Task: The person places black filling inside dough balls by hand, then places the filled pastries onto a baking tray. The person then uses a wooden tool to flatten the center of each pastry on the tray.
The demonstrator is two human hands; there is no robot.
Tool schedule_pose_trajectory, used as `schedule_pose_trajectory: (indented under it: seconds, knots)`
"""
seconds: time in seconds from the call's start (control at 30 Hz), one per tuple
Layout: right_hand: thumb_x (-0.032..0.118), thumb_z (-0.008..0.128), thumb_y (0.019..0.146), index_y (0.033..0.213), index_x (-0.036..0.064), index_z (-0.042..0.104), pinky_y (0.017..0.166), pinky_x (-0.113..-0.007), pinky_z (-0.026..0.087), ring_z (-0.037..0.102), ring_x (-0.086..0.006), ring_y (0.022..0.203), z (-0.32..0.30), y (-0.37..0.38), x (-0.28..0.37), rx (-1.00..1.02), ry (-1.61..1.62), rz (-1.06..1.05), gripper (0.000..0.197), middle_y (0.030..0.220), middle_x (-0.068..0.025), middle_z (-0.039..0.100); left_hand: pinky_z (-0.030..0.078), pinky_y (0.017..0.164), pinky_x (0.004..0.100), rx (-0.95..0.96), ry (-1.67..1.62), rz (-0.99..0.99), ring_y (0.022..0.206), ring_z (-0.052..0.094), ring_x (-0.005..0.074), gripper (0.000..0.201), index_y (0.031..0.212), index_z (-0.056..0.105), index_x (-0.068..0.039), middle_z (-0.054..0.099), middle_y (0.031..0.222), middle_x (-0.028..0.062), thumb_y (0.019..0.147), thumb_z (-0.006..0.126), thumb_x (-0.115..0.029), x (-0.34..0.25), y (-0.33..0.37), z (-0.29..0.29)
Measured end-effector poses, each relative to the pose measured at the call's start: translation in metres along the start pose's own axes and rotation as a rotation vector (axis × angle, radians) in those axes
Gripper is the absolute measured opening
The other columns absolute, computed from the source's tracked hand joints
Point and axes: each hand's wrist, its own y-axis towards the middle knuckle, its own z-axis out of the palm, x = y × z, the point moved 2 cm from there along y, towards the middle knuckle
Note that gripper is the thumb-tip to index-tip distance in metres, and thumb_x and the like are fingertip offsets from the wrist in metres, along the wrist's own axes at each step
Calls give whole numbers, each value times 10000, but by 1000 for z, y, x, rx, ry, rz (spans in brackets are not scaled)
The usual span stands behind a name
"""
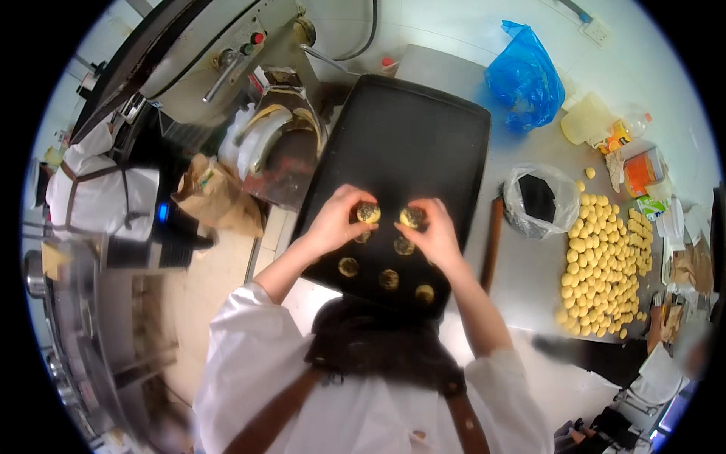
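Note:
My left hand (333, 219) pinches a dough ball (369, 214) between thumb and fingers; its top is coated with dark seeds and its side is pale yellow. A second seed-topped dough ball (412, 219) is in my right hand (439, 234), gripped the same way. Both hands are over the near half of a large black baking tray (412, 136). Several more seed-topped dough balls, such as this one (389, 279), lie spaced apart near the tray's front edge. My hands partly cover some of them. The tray's far half is bare.
Right of the tray are a wooden rolling pin (493, 246), a clear plastic bag (560, 219) around dark contents, and many plain yellow dough balls (601, 265). A blue plastic bag (527, 83) stands behind. Left are a metal machine (227, 57), a paper bag (219, 200) and white clothing (102, 185) with dark straps.

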Motion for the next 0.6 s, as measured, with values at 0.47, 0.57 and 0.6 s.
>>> schedule_pose_trajectory:
  seconds: [0.47,0.57,0.6]
  knots:
    - [305,850,755,1164,24,599,865,-444,517,580,-353,1074,120,55,6,-16,-421,-93,557,1122,-126,583,516,877,454,76,223,96,1071,600,367,505,1174,593,-111,549,1144,133,747,835,-229,146,16,-24]
    - [251,811,803,1217,68,612,886,-430,521,593,-352,1074,119,53,1,68,-396,-177,495,1155,-127,558,517,886,440,104,182,139,1077,610,353,455,1159,626,-98,569,1150,123,762,822,-200,154,18,-21]
    - [242,806,809,1210,78,618,879,-428,523,597,-351,1067,119,54,-3,116,-420,-151,472,1153,-128,558,519,890,434,130,204,106,1070,616,355,444,1157,634,-91,579,1156,123,770,817,-210,154,19,-21]
